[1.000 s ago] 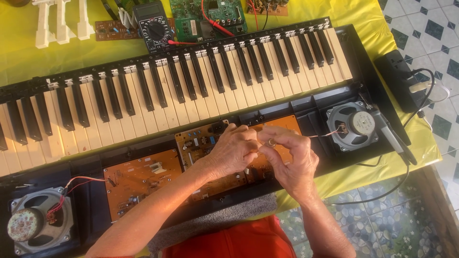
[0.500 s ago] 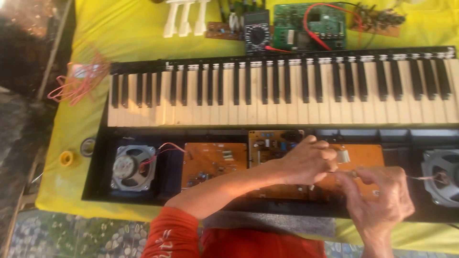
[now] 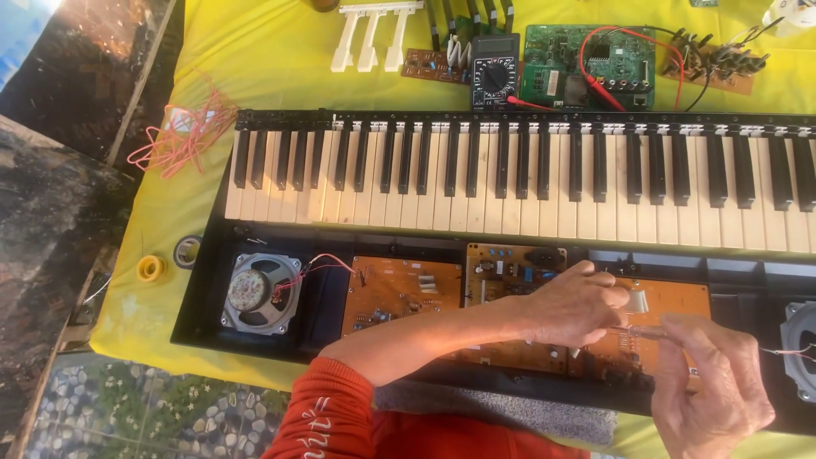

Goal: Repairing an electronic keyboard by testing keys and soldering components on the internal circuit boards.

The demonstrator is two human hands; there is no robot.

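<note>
yellow cloth point(image 3: 246, 68) covers the table, and going from the left of the frame: a tangle of pink wire point(image 3: 183, 136) lies at the upper left, with a yellow tape roll point(image 3: 150, 269) and a darker roll point(image 3: 187, 252) just beside each other lower down. one opened keyboard point(image 3: 510, 170) runs across the frame, its long axis left to right, keys toward the top. in its open lower tray sits one round speaker point(image 3: 259, 291) at the left, and the edge of a second speaker point(image 3: 799, 348) shows at the far right. between them lie three orange circuit boards: a left board point(image 3: 399, 297), a middle board point(image 3: 510, 268) and a right board point(image 3: 671, 306).

the left hand point(image 3: 574, 302), on a red-sleeved arm that crosses from bottom centre, rests over the seam of the middle and right boards, fingers curled and pinched narrow; what they pinch cannot be told. the right hand point(image 3: 710, 382), at lower right, is closed around a thin metal tool point(image 3: 633, 330) whose long axis points left, its tip just under the left hand's fingers. the right board lies directly beneath and between both hands, the left hand being nearer its left edge.

along the top: three joined white loose keys point(image 3: 370, 34), one small brown board point(image 3: 427, 63), one black multimeter point(image 3: 495, 75), one green circuit board point(image 3: 586, 64) and a brown board with many wires point(image 3: 718, 64).
</note>
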